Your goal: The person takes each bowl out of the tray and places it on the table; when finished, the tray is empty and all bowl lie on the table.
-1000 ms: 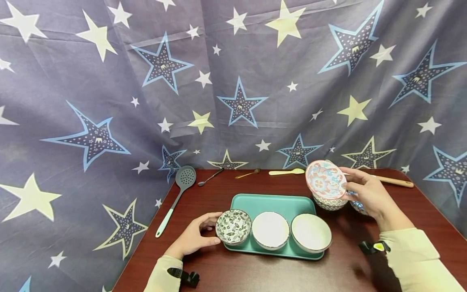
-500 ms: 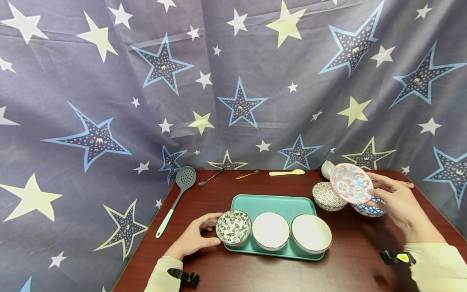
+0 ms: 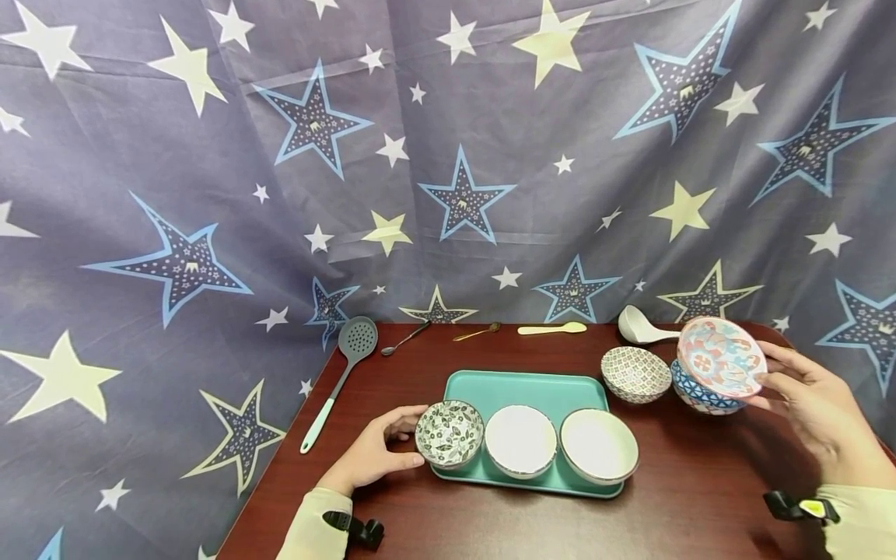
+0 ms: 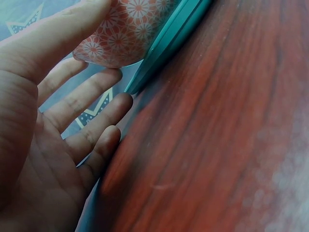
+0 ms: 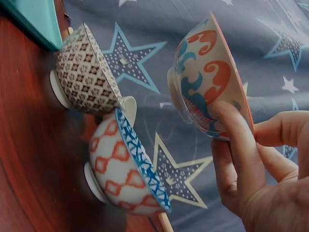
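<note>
In the head view my right hand [image 3: 812, 397] pinches the rim of a bowl with a red and blue painted pattern [image 3: 721, 356]. The right wrist view has that bowl raised and tilted, apart from the blue-patterned bowl [image 5: 120, 166] and the brown-patterned bowl [image 5: 84, 70] on the table. My left hand [image 3: 381, 451] is at the left side of a leaf-patterned bowl [image 3: 449, 434], its fingers loosely extended. That bowl's outside shows red flowers in the left wrist view. It stands on a teal tray [image 3: 525, 385] in a row with two white bowls [image 3: 520, 442].
Along the back of the dark wooden table [image 3: 490, 521] lie a white ladle [image 3: 638, 327], a cream spoon [image 3: 553, 329] and two small spoons [image 3: 406, 340]. A grey slotted skimmer [image 3: 343, 381] lies at the left. A star-patterned cloth [image 3: 392, 272] hangs behind.
The right hand has carried the red and blue painted bowl rightward, from over the brown-patterned bowl to over the blue-patterned one, uncovering the ladle. The left hand has stayed in place.
</note>
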`<action>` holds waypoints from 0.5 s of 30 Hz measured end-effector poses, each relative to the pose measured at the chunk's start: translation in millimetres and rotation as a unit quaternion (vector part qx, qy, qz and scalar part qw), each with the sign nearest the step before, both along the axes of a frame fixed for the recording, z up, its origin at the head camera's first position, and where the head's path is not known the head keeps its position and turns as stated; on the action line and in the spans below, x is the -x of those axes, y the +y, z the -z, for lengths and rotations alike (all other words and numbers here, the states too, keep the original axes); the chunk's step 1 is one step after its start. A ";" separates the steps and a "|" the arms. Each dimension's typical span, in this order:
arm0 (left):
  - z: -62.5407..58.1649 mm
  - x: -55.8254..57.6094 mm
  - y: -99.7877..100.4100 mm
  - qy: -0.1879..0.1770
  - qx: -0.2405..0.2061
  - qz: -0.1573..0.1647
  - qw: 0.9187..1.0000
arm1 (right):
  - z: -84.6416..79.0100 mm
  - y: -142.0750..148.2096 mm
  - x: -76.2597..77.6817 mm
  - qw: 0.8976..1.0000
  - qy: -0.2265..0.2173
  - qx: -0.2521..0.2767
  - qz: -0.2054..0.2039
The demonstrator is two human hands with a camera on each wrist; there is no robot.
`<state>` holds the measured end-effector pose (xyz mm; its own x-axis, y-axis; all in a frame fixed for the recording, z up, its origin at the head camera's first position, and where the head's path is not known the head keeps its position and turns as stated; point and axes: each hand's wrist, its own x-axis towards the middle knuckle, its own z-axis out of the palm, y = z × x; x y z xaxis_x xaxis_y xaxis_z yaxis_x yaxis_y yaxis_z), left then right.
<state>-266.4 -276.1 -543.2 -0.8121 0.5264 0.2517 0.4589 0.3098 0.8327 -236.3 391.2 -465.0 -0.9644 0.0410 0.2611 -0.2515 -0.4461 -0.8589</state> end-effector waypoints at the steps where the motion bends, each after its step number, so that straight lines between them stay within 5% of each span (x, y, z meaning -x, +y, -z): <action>1: -0.4 0.2 0.2 0.000 0.002 -0.002 1.000 | 0.2 2.2 -0.8 1.000 0.001 0.005 0.000; 7: -1.0 1.6 0.4 -0.009 0.010 -0.014 1.000 | 2.3 17.8 -3.4 1.000 0.016 -0.002 0.007; 15: -2.3 1.7 0.1 -0.016 0.019 -0.021 0.999 | 11.4 33.9 -7.5 0.997 0.036 0.064 0.026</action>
<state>-268.1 -276.0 -540.9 -0.8408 0.5005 0.2062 0.4186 0.3598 0.8338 -228.8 425.1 -476.3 -0.9389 0.1278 0.3197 -0.3366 -0.5353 -0.7746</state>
